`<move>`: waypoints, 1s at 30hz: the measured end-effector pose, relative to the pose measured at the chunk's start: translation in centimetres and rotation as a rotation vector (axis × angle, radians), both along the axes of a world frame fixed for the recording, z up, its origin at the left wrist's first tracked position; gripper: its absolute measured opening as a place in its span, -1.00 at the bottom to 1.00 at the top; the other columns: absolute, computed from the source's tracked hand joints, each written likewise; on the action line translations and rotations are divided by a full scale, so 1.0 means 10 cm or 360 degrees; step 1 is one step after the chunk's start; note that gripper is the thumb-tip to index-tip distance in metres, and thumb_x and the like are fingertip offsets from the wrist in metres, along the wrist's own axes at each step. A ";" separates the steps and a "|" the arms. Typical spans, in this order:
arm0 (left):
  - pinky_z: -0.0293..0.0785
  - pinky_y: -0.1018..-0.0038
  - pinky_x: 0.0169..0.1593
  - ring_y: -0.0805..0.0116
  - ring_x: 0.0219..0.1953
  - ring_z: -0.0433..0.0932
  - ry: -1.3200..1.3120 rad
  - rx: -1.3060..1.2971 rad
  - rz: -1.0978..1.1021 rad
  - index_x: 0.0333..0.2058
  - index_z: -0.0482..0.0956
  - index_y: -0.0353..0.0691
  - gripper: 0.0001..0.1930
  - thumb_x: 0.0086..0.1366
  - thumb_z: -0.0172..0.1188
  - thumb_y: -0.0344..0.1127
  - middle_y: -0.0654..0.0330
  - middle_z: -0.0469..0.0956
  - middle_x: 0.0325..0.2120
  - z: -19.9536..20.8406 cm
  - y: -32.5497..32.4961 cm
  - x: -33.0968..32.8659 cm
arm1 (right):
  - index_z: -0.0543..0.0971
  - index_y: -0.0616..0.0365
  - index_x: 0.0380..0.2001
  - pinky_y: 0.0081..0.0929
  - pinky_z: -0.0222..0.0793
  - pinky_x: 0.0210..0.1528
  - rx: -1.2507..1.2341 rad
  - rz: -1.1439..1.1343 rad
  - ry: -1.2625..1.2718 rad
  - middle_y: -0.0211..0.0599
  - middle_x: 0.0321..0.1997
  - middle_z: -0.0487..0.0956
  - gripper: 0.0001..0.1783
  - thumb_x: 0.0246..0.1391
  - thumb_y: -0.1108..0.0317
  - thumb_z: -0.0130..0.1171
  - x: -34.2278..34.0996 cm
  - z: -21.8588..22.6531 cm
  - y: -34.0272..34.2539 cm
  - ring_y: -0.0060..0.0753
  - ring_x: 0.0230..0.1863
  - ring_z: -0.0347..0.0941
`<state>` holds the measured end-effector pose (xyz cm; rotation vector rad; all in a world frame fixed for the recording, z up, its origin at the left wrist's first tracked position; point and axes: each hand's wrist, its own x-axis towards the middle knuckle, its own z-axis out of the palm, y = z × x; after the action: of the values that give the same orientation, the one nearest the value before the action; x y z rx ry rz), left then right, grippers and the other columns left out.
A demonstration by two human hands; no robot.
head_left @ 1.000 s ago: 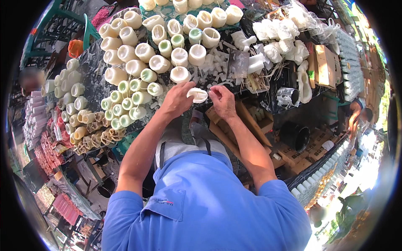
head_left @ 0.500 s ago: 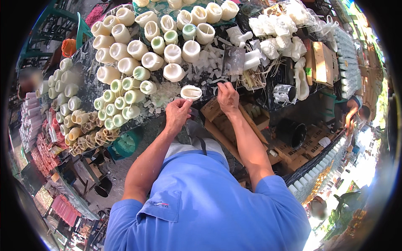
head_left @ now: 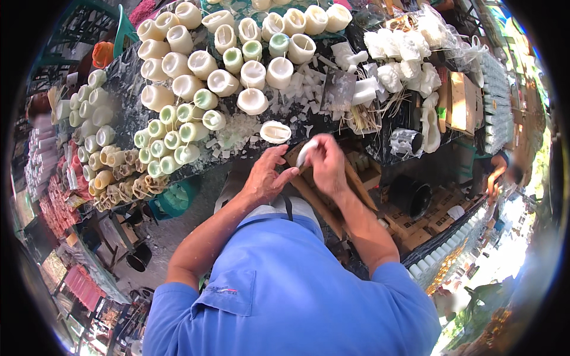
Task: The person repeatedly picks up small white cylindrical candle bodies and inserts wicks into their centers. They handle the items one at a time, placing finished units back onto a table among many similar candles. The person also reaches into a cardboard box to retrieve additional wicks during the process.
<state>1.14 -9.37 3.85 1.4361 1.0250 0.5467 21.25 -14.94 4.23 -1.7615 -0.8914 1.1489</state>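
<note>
My left hand [head_left: 268, 176] is held just off the table's front edge, fingers apart, holding nothing. Beside it my right hand [head_left: 328, 167], slightly blurred, grips a smooth white rounded piece [head_left: 305, 153], probably wax; its exact kind is unclear. Just beyond my left fingertips, at the table's edge, rests a short cream oval candle [head_left: 275, 132] with a pale strip across its hollow top. A small forked white scrap [head_left: 309, 129] lies to its right. Farther back stands a round cream candle [head_left: 252, 102].
Many cream candles [head_left: 202, 64] and green ones [head_left: 187, 153] crowd the dark-covered table. Wax chips [head_left: 303, 89] and wicks [head_left: 363, 121] are scattered near a dark metal plate [head_left: 337, 91]. White moulded pieces [head_left: 409, 50] lie at right. Below sit cardboard boxes [head_left: 423, 237] and a black bucket [head_left: 409, 197].
My left hand has left the oval candle, drawn back and opened. My right hand has come lower, now with the white piece in it. The view has shifted slightly.
</note>
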 end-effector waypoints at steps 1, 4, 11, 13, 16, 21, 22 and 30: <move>0.64 0.25 -0.17 0.09 -0.20 0.72 -0.0096 -0.0156 -0.0037 0.06 0.70 -0.30 -0.65 0.42 0.41 -0.21 0.02 0.70 -0.23 0.04 0.01 0.02 | 0.53 0.19 -0.06 -0.45 0.62 -0.18 -0.0048 -0.0075 0.0275 -0.28 -0.17 0.64 -0.89 0.43 0.51 0.23 -0.16 0.13 -0.10 -0.58 -0.18 0.63; 0.63 0.22 -0.20 -0.04 -0.21 0.71 0.0132 -0.0015 -0.0504 0.12 0.65 -0.29 -0.64 0.45 0.36 -0.26 -0.01 0.70 -0.19 0.11 0.09 -0.05 | 0.56 0.23 -0.09 -0.50 0.56 -0.18 0.0055 0.0033 0.0381 -0.30 -0.23 0.66 -0.91 0.44 0.48 0.25 -0.34 0.32 -0.17 -0.62 -0.17 0.62; 0.62 0.08 -0.27 -0.07 -0.32 0.67 0.0237 0.0733 -0.0738 -0.22 0.60 -0.22 -0.92 0.40 0.27 -0.37 0.06 0.59 -0.38 0.54 0.39 0.00 | 0.63 0.18 -0.16 -0.66 0.38 -0.29 -0.0238 0.0141 0.0695 -0.56 -0.36 0.59 -0.87 0.50 0.35 0.26 -0.12 0.39 0.07 -0.72 -0.39 0.42; 0.62 0.10 -0.28 -0.05 -0.32 0.67 0.0203 0.0849 -0.0883 -0.21 0.62 -0.20 -0.93 0.38 0.28 -0.38 0.08 0.60 -0.37 0.64 0.67 0.11 | 0.62 0.18 -0.14 -0.61 0.41 -0.24 -0.0090 0.0072 0.1180 -0.51 -0.31 0.59 -0.76 0.46 0.20 0.32 0.05 0.37 0.20 -0.68 -0.34 0.44; 0.63 0.10 -0.20 -0.02 -0.26 0.67 0.0237 0.1045 -0.1136 -0.20 0.63 -0.18 -0.94 0.38 0.28 -0.39 0.09 0.60 -0.34 0.72 1.20 0.36 | 0.60 0.17 -0.11 -0.55 0.43 -0.18 0.0207 0.0147 0.1565 -0.47 -0.26 0.60 -0.61 0.40 0.03 0.35 0.34 0.31 0.43 -0.65 -0.29 0.46; 0.63 0.04 0.03 -0.15 0.03 0.67 0.0405 0.1454 -0.0854 0.17 0.60 -0.29 -0.63 0.44 0.29 -0.36 -0.04 0.68 -0.06 0.72 1.88 0.75 | 0.76 0.24 0.00 -0.60 0.44 -0.29 -0.0027 -0.0164 0.0287 -0.49 -0.33 0.60 -0.82 0.44 0.45 0.28 0.47 0.15 0.49 -0.70 -0.32 0.49; 0.62 0.03 0.00 -0.15 -0.02 0.68 0.0342 0.1483 -0.0693 0.13 0.60 -0.30 -0.66 0.43 0.28 -0.37 -0.04 0.68 -0.11 0.69 1.87 0.70 | 0.74 0.26 0.04 -0.61 0.43 -0.29 0.0009 -0.0160 0.0133 -0.50 -0.32 0.59 -0.80 0.43 0.47 0.29 0.39 0.09 0.45 -0.70 -0.32 0.48; 0.65 0.35 -0.14 0.35 -0.30 0.71 0.0532 -0.0274 0.0235 0.13 0.67 -0.38 -0.63 0.39 0.37 -0.37 0.07 0.77 -0.31 -0.12 0.68 -0.22 | 0.70 0.19 -0.10 -0.22 0.59 -0.15 0.0457 0.0300 -0.0754 -0.14 -0.21 0.68 -0.81 0.21 0.55 0.35 -0.24 -0.26 0.32 -0.03 -0.22 0.66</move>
<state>-1.11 -2.61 2.70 1.3305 1.4170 0.3186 18.89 -11.71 1.68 -1.7601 -1.4528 0.6735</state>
